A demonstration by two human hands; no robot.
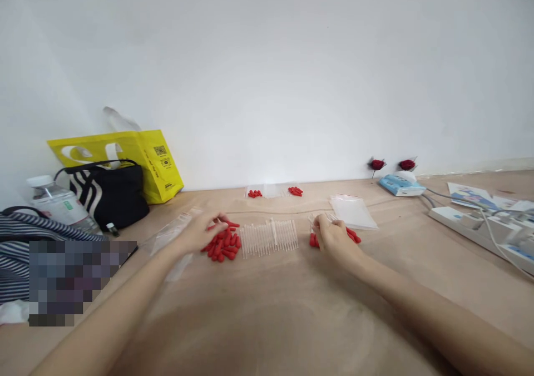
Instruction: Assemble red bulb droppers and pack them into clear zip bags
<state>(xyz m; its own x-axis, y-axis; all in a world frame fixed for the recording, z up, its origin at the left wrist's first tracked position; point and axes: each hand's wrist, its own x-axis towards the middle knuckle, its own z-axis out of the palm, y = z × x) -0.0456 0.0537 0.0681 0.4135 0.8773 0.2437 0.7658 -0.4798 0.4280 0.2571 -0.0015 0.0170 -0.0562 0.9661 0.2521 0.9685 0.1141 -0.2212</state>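
Note:
My left hand reaches over the left edge of a pile of small red club-shaped pieces, its curved fingers apart. One red piece lies by its fingertips; whether they touch it is unclear. In the middle, a row of thin clear sticks lies side by side on the table, with one lying on top. My right hand is closed, fingers pointing down, over a smaller group of red pieces. Thin clear ends show beside its fingers, but what it grips is hidden.
Clear plastic bags lie on the wooden table, and small red groups sit near the wall. At left stand a yellow bag, black bag and bottle. At right are tissues and a power strip.

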